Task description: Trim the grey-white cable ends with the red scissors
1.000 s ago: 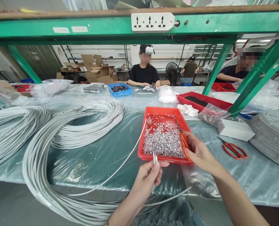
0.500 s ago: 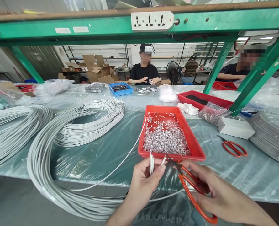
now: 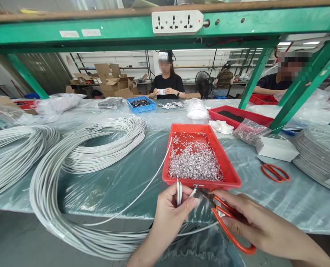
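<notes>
My left hand is closed around white cables, whose ends stick up between the fingers. One cable end points right from the thumb and forefinger, with thin wires showing at its tip. My right hand grips orange-handled scissors; their blades meet that cable end, just in front of a red tray. Small silvery metal pieces cover much of the tray's floor. A large coil of white cable lies to the left and hangs over the table's front edge.
A second pair of orange-handled scissors lies right of the tray, near a white box. More coiled cable is at the far right. Green shelf frame spans above. A co-worker sits across the table, behind a blue tray.
The scissor blades have come closer to my left thumb at the cable end, and wires now show at its tip. Across the table, the co-worker now holds a small pale item in both hands.
</notes>
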### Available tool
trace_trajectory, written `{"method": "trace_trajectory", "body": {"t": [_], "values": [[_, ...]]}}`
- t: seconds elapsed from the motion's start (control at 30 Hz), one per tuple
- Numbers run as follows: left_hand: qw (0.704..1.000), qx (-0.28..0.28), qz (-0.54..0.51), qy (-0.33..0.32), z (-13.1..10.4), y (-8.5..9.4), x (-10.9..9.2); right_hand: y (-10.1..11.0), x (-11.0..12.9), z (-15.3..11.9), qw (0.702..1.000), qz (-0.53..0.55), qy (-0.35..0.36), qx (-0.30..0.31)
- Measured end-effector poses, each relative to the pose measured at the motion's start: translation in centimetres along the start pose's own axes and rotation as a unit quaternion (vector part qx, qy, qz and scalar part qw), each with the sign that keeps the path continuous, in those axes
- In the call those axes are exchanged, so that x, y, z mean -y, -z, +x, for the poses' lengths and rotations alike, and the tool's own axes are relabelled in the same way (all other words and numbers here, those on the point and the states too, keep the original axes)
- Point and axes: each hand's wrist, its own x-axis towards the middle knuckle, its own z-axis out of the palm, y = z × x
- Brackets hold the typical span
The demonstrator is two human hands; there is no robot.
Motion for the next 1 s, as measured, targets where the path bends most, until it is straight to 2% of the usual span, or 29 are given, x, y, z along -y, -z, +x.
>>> {"method": "trace_trajectory", "body": {"t": [0.07,0.17,0.3,0.43,0.6,0.77,0.83,0.9,1.0], "values": [[1.000,-0.010,-0.009,0.006,0.0,0.0,0.1,0.0,0.0,0.0,1.000,-0.013,-0.001,-0.002],[0.999,0.018,-0.035,0.015,0.0,0.3,0.3,0.1,0.1,0.0,1.000,-0.029,0.002,-0.008],[0.988,0.051,-0.140,0.035,0.1,0.6,0.4,0.2,0.1,0.0,0.999,-0.031,0.018,-0.023],[0.966,0.102,-0.226,0.069,0.4,0.9,0.7,0.4,0.2,0.3,0.999,-0.033,0.031,-0.013],[0.939,0.172,-0.282,0.098,0.7,1.5,1.1,0.7,0.6,0.5,0.999,-0.039,0.027,0.002],[0.901,0.250,-0.330,0.128,0.7,2.1,1.2,0.6,0.3,0.4,0.999,-0.023,0.029,-0.012],[0.897,0.259,-0.333,0.131,0.6,2.2,1.2,0.3,-0.1,0.5,0.999,0.023,0.033,-0.021],[0.899,0.255,-0.334,0.125,0.5,2.0,1.1,-0.2,-0.3,1.0,0.992,0.116,0.028,-0.043],[0.924,0.222,-0.296,0.101,0.3,1.2,1.2,-1.4,0.3,2.2,0.953,0.275,-0.004,-0.127]]}}
